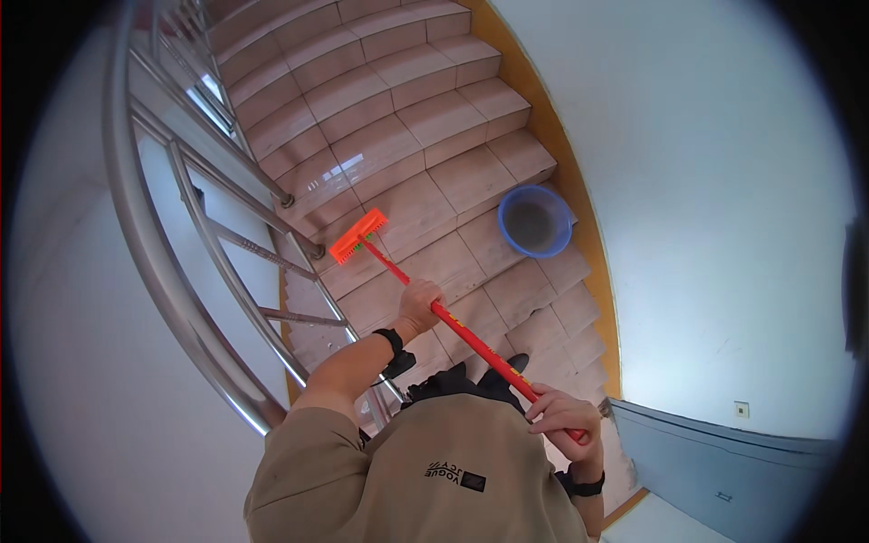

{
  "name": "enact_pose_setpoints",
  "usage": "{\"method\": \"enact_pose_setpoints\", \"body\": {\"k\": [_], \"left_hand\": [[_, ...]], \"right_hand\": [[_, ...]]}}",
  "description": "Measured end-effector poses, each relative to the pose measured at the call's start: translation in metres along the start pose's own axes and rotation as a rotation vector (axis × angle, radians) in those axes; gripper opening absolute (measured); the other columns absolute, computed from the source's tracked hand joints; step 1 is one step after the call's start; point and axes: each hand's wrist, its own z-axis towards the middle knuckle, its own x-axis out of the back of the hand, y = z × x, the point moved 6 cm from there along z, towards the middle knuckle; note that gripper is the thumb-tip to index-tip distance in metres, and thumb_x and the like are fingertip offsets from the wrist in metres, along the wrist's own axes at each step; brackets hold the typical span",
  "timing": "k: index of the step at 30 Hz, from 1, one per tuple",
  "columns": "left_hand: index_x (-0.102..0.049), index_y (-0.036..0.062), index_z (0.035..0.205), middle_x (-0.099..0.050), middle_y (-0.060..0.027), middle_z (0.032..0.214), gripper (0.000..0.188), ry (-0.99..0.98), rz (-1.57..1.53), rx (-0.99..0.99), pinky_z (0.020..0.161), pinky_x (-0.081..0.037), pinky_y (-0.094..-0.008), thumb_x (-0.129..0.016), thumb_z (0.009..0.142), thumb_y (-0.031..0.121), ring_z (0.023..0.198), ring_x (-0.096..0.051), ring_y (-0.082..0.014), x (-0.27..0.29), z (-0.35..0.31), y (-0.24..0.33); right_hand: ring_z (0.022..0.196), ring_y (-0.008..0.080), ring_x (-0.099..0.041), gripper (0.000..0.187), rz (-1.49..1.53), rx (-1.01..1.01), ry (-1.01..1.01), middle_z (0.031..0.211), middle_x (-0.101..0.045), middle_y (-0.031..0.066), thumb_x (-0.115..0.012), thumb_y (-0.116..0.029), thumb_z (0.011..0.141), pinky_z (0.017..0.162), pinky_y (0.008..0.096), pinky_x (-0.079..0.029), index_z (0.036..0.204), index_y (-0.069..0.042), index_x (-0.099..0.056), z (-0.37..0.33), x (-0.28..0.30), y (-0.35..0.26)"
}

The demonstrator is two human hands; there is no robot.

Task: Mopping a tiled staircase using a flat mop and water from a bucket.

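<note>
Pinkish-tan tiled stairs (407, 127) curve upward, dark joints between the tiles. A steel railing (149, 226) with round bars bends along the left. On the right, an ochre trim (565, 163) separates the steps from a smooth white wall (706, 181), which carries 1 small switch plate (741, 409). Below it stands a blue-grey door (715, 471). Pale light glints off 1 step.

1 long-handled brush (471, 338); red pole (498, 362) slanting; orange head (358, 234), some green bristles (364, 242), at tiled stairs (444, 262)
</note>
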Motion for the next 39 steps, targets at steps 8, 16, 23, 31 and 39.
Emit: {"method": "enact_pose_setpoints", "body": {"k": [8,16,23,31,39], "left_hand": [[-0.052,0.0158,0.067,-0.054,-0.0059,0.068,0.02,0.108,-0.082,0.05,0.064,-0.041,-0.0425,-0.071,0.065,0.012,0.07,-0.058,-0.0313,-0.028,0.015,0.082],[-0.051,0.0177,0.066,-0.055,-0.0051,0.067,0.021,0.022,-0.082,0.007,0.066,-0.041,-0.0418,-0.071,0.064,0.01,0.07,-0.058,-0.031,-0.012,0.016,0.013],[-0.052,0.0183,0.066,-0.055,-0.0044,0.068,0.022,0.021,-0.067,0.056,0.067,-0.042,-0.0417,-0.072,0.063,0.011,0.071,-0.058,-0.0309,-0.018,0.005,0.064],[-0.052,0.0171,0.067,-0.056,-0.005,0.069,0.021,-0.089,0.0,0.036,0.068,-0.042,-0.0419,-0.072,0.063,0.01,0.072,-0.058,-0.0314,0.018,-0.016,-0.004],[-0.051,0.0171,0.066,-0.055,-0.0048,0.069,0.021,0.078,0.004,0.101,0.068,-0.042,-0.0417,-0.071,0.065,0.01,0.071,-0.058,-0.031,-0.005,-0.009,0.057]], "right_hand": [[0.062,0.0284,-0.068,0.014,0.019,0.058,0.196,0.06,-0.063,0.0111,-0.055,0.0,0.066,0.09,0.0512,-0.056,0.069,0.0,-0.068,-0.03,0.053,-0.051],[0.066,0.0288,-0.068,0.011,0.018,0.045,0.202,0.063,-0.063,0.0124,-0.056,-0.001,0.068,0.094,0.0542,-0.053,0.068,0.001,-0.067,-0.011,0.02,-0.01],[0.062,0.0281,-0.066,0.01,0.066,0.033,0.216,0.063,-0.064,0.0119,-0.056,-0.004,0.064,0.089,0.0514,-0.056,0.063,0.0,-0.065,-0.034,0.053,-0.022],[0.071,0.0296,-0.069,0.02,0.017,0.032,-0.077,0.064,-0.065,0.0122,-0.056,0.0,0.058,0.101,0.0541,-0.05,0.07,0.001,-0.071,-0.011,-0.006,0.012],[0.069,0.029,-0.069,0.02,0.065,-0.022,0.003,0.059,-0.063,0.0111,-0.055,0.0,0.054,0.097,0.0536,-0.053,0.066,0.0,-0.07,-0.019,0.045,-0.026]]}}
